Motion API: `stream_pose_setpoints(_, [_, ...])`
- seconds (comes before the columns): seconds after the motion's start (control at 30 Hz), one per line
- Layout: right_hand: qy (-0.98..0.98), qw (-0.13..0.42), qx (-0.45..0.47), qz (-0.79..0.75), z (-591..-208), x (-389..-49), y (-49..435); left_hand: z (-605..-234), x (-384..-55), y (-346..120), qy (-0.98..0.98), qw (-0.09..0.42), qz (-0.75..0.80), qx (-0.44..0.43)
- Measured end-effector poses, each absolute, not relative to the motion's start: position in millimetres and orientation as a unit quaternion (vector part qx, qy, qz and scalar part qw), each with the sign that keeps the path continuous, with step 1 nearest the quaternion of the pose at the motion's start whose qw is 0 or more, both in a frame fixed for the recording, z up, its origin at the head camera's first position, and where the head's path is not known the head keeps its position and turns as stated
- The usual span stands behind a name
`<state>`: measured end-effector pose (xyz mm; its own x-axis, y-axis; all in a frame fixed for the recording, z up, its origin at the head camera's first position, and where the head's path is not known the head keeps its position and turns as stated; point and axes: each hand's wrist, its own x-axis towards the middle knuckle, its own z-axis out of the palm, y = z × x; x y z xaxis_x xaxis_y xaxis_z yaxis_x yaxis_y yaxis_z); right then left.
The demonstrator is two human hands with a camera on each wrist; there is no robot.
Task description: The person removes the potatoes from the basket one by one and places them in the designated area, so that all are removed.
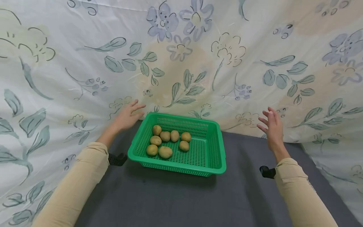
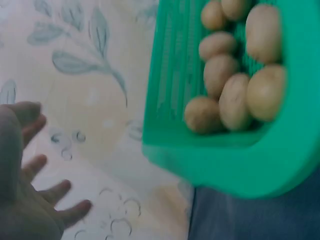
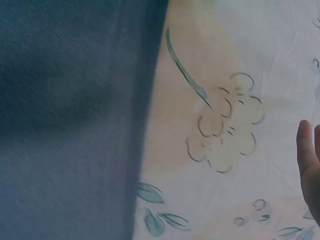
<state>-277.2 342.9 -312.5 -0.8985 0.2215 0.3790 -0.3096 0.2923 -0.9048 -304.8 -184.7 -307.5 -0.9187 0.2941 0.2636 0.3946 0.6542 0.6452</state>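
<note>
A green plastic basket (image 1: 181, 168) with slotted sides stands on the dark table, holding several potatoes (image 1: 165, 152) grouped mostly in its left half. My left hand (image 1: 128, 116) hovers near the basket's back left corner with fingers spread, holding nothing. In the left wrist view that hand (image 2: 30, 185) is apart from the basket (image 2: 215, 170), and the potatoes (image 2: 235, 100) show inside. Off to the right of the basket, my right hand (image 1: 273, 130) is raised with loosely extended fingers and nothing in it. Only part of this hand (image 3: 310, 170) shows in the right wrist view.
The dark grey tabletop (image 1: 158, 201) extends in front of the basket and to both sides. A white curtain (image 1: 193, 75) with a flower and leaf print hangs behind the table and along its sides. Each wrist wears a small black camera, such as the right camera (image 1: 267, 172).
</note>
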Motion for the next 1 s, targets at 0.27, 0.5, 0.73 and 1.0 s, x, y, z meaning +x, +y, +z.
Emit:
stream_pose_setpoints(0.27, [-0.653, 0.212, 0.068, 0.724, -342.2, -258.7, 334.8, -340.8, -280.4, -178.6, -0.914, 0.015, -0.371, -0.164])
stream_pose_setpoints(0.5, [-0.621, 0.165, 0.091, 0.761, -365.4, -242.1, 328.4, -368.0, -264.8, -177.0, -0.903, 0.008, -0.407, -0.135])
stream_pose_setpoints(0.73, [-0.622, 0.130, 0.092, 0.766, -389.8, -229.8, 318.3, -379.8, -252.1, -167.2, -0.907, 0.011, -0.409, -0.103])
stream_pose_setpoints(1.0, [-0.590, 0.089, 0.103, 0.796, -409.6, -221.0, 306.6, -394.4, -244.6, -167.2, -0.890, -0.009, -0.452, -0.059])
